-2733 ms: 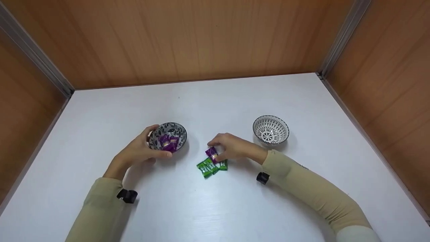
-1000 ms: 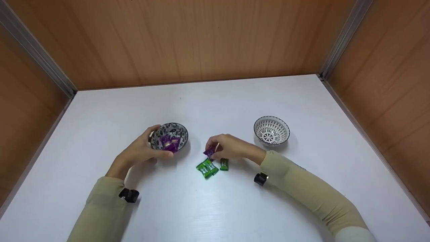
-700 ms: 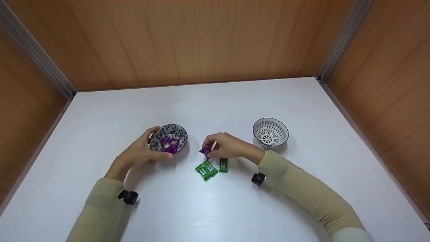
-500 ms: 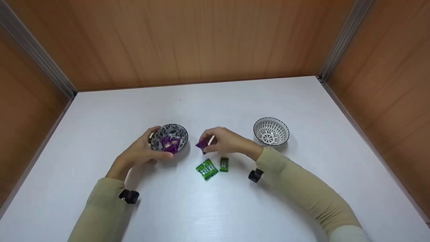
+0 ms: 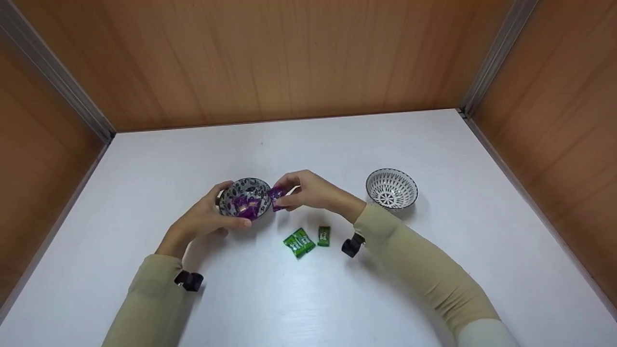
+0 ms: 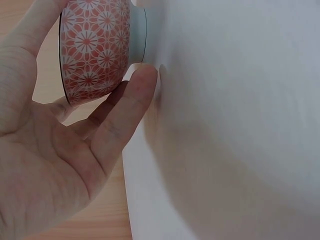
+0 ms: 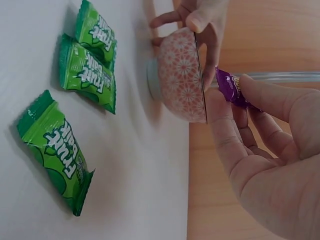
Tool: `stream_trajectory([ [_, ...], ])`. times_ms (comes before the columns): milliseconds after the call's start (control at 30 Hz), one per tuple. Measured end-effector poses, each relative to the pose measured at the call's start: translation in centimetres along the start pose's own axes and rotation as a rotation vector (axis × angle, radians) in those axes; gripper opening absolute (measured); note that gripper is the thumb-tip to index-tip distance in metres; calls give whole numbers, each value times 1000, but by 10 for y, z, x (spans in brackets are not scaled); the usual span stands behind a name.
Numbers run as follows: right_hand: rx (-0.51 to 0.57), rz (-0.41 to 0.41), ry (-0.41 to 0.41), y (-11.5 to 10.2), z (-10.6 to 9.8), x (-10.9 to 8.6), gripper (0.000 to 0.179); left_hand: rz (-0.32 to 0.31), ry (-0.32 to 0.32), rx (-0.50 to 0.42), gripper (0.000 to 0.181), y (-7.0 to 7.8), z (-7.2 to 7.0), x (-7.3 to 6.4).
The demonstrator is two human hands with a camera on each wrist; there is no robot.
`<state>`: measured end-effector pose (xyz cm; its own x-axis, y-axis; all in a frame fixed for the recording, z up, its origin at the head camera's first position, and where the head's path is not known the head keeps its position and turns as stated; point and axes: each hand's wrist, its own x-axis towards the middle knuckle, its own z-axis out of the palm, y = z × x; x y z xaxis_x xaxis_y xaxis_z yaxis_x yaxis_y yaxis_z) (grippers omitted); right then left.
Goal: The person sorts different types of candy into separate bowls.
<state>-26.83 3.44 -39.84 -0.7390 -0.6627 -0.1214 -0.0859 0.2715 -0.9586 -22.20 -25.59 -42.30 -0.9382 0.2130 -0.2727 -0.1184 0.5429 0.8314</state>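
At centre left in the head view, my left hand [image 5: 205,217] grips a small bowl [image 5: 249,186] by its side, thumb near the front rim. Inside, the bowl has a dark floral pattern and holds several purple wrapped candies [image 5: 247,207]; its outer wall [image 6: 92,45] is red with white flowers. My right hand [image 5: 315,193] pinches another purple wrapped candy [image 7: 230,87] between thumb and fingers, right beside the bowl's right rim. Below that hand lie two overlapping green wrapped candies [image 5: 299,242] and one separate green candy [image 5: 324,236], printed "Fruit" in the right wrist view.
A second bowl [image 5: 404,185], white inside with dark dashes, stands to the right on the white table [image 5: 299,299]. Wood-look panels [image 5: 289,58] enclose the back and both sides. A black wrist camera [image 5: 353,245] sits on the right sleeve, and another [image 5: 189,280] on the left.
My right hand has lifted the purple candy off the green ones and carried it left and away to the bowl's rim. My left hand and its bowl have stayed nearly still.
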Motion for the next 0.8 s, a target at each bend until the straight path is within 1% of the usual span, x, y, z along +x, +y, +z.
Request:
stream_trajectory([
  [200, 12, 11, 29, 2, 4, 9, 35, 21, -5, -14, 126, -1, 1, 2],
  [400, 69, 42, 74, 4, 9, 22, 33, 8, -12, -1, 128, -2, 1, 2],
  [533, 100, 43, 101, 6, 14, 29, 34, -1, -17, -19, 128, -3, 1, 2],
  [700, 97, 48, 132, 8, 17, 34, 33, 5, -21, -34, 128, -4, 1, 3],
  [800, 123, 54, 147, 10, 19, 34, 32, 9, -21, -38, 127, -4, 1, 3],
])
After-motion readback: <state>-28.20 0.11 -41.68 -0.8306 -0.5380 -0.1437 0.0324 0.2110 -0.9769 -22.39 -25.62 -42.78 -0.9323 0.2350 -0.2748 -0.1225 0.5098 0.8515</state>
